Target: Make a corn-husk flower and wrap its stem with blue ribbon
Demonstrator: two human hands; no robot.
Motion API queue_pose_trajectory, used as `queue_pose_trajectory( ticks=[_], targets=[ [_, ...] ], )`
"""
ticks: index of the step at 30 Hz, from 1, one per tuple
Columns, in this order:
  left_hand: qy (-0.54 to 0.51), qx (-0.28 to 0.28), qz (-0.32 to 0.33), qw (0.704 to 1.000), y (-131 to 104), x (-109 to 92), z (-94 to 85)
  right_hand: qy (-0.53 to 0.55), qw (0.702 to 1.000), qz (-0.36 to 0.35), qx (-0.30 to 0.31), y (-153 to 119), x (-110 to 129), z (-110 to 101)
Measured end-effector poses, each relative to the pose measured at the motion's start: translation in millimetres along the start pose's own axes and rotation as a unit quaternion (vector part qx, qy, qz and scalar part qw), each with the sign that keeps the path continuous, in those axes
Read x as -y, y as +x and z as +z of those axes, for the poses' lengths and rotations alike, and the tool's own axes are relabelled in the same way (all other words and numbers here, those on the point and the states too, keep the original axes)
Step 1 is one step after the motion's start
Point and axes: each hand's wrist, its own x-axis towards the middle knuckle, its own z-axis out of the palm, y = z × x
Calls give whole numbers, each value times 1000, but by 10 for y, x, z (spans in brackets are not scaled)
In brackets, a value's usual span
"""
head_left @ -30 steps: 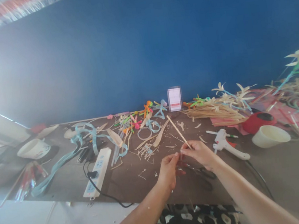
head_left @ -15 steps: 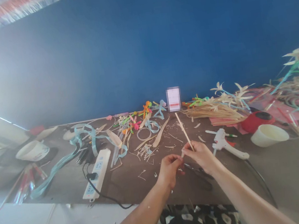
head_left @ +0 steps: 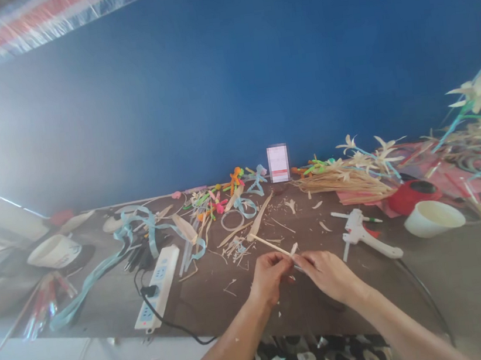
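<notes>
My left hand [head_left: 270,276] and my right hand [head_left: 330,274] meet above the front of the table, with fingertips pinched close together. Between them is a thin, pale, flat strip [head_left: 271,244], which looks like dried plant leaf or straw. Its long end points up and to the left, past my left fingers. A short pale end [head_left: 294,249] sticks up between the fingertips, crossing the strip. The fingers hide where the pieces meet. To the right of my right hand lies a white glue gun [head_left: 365,237] with its cord running toward me.
A white power strip [head_left: 157,291] with a black plug lies left. Blue ribbon [head_left: 90,288], pale scraps [head_left: 240,245], a clear ring [head_left: 232,220] and colourful pipe-cleaner figures [head_left: 216,201] spread behind. At right are a white cup [head_left: 434,217], a red object [head_left: 413,197] and pale flowers [head_left: 359,155].
The strip has swung from pointing away from me to pointing up and left. My right hand has turned and lowered slightly, closing in on my left.
</notes>
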Motion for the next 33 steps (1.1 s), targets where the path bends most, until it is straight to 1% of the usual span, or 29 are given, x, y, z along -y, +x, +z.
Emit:
queue_pose_trajectory(
  ticks=[3,5,7,9,11,13,15,17,19,22,25,29,31,32,33],
  targets=[
    [37,1,17,999,-3,66,-37,-18,1000,3,-8,8,-9,22],
    [78,0,34,996,-12,108,-74,-3,1000,3,-7,13,-21,37],
    [108,3,47,993,-33,127,-113,48,999,9,14,10,-24,57],
    [125,17,56,990,-67,110,-146,133,989,27,53,-7,-17,85],
    [142,46,69,986,-110,62,-172,218,970,58,91,-36,-2,117],
    [160,77,84,981,-150,2,-191,290,943,102,126,-72,14,144],
    [175,96,96,975,-181,-47,-203,356,905,155,174,-104,23,154],
    [184,100,102,973,-199,-75,-210,413,862,196,219,-124,21,139],
    [189,96,110,971,-208,-88,-211,451,831,215,244,-133,9,100],
    [203,92,121,967,-214,-107,-203,495,796,224,267,-142,-11,18],
    [202,99,121,967,-222,-149,-169,522,768,233,290,-160,-4,-66],
    [171,103,118,973,-246,-212,-92,544,734,253,318,-169,39,-220],
    [143,99,96,980,-257,-219,-72,554,732,248,309,-146,42,-358],
    [120,92,81,985,-260,-213,-72,558,741,239,287,-129,33,-441],
    [92,81,64,990,-260,-203,-79,558,759,225,249,-112,13,-527]
  ],
)
